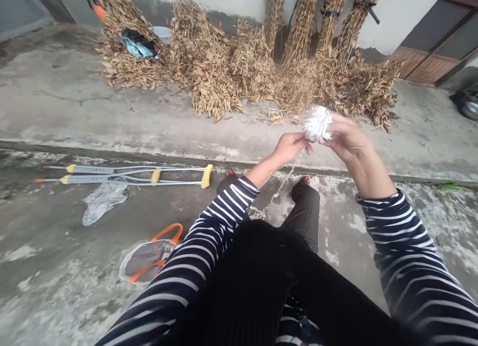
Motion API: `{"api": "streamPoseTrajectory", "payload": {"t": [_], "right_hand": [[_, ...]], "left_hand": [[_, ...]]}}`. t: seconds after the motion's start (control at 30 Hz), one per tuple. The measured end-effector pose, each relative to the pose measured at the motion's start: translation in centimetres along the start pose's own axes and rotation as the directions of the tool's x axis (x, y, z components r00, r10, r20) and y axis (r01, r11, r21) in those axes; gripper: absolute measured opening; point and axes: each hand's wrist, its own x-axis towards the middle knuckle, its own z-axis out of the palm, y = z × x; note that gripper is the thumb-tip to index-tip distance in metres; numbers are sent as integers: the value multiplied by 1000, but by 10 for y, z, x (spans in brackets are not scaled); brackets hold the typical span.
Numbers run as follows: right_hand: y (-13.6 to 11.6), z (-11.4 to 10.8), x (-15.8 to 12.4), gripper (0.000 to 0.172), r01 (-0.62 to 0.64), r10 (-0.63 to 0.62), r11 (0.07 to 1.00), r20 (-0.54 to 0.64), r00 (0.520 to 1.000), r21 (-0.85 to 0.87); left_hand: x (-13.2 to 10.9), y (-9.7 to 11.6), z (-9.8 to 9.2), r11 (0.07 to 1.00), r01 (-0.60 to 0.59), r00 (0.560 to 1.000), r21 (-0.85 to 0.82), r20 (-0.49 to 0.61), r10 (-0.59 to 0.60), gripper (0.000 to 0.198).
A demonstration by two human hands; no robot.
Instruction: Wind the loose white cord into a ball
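Observation:
A white ball of wound string point(317, 123) is held up in front of me over my knees. My right hand point(345, 137) is closed around the ball from the right. My left hand point(289, 147) pinches the loose strand point(286, 179) just below the ball. That strand runs down between my legs to a small loose pile on the concrete point(257, 214). Both arms wear dark sleeves with white stripes, and my legs are in black trousers.
Heaps and tied bundles of dry brown plants point(239, 62) lie along the far wall. A pair of crutches point(127, 175) lies on the ground at left, by a plastic bag point(100, 200). A grey bag with orange straps point(149, 259) sits near my left elbow.

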Motion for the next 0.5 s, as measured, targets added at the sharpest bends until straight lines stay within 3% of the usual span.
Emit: {"api": "streamPoseTrajectory", "payload": {"t": [0.1,0.3,0.5], "right_hand": [[22,-7,-2,31,-26,31,997,-67,997,70],[64,-19,-10,38,-13,70,970,-231,970,241],[62,-47,-10,33,67,-4,977,-293,956,204]], "left_hand": [[-18,-10,-6,998,44,999,-50,8,-44,31],[-73,-44,-27,965,259,962,-52,106,-252,34],[-121,-67,-57,940,330,937,85,89,-337,35]]}}
